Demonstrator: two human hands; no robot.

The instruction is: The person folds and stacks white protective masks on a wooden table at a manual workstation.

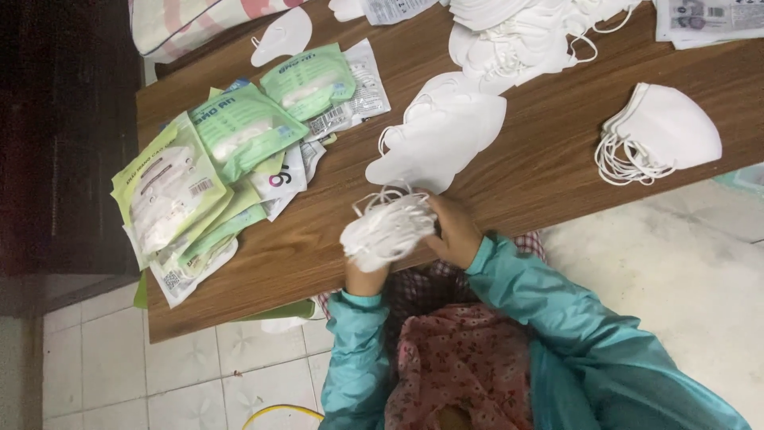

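- A bundle of white face masks (pixel 387 231) is held over the near edge of the wooden table (pixel 525 171); its long axis runs from lower left to upper right, and its ear loops spill toward the far side.
- The left hand (pixel 366 275) comes up from below and is clenched around the lower left end of the bundle, mostly hidden beneath it.
- The right hand (pixel 452 231) is curled against the bundle's right end, fingers bent and gripping it; how tightly, I cannot quite tell from this angle.
- Just beyond the bundle lies a fanned stack of flat white masks (pixel 442 135), pointing up and to the right.
- A larger heap of white masks (pixel 517 32) sits at the far edge, and a smaller neat stack (pixel 660 131) lies well apart on the right.
- To the left, a loose pile of flat rectangular pouches (pixel 207 167) in pale green and white overlaps itself, several showing clear windows and small white barcode labels.
- One single mask (pixel 282 36) lies alone near the far left corner.
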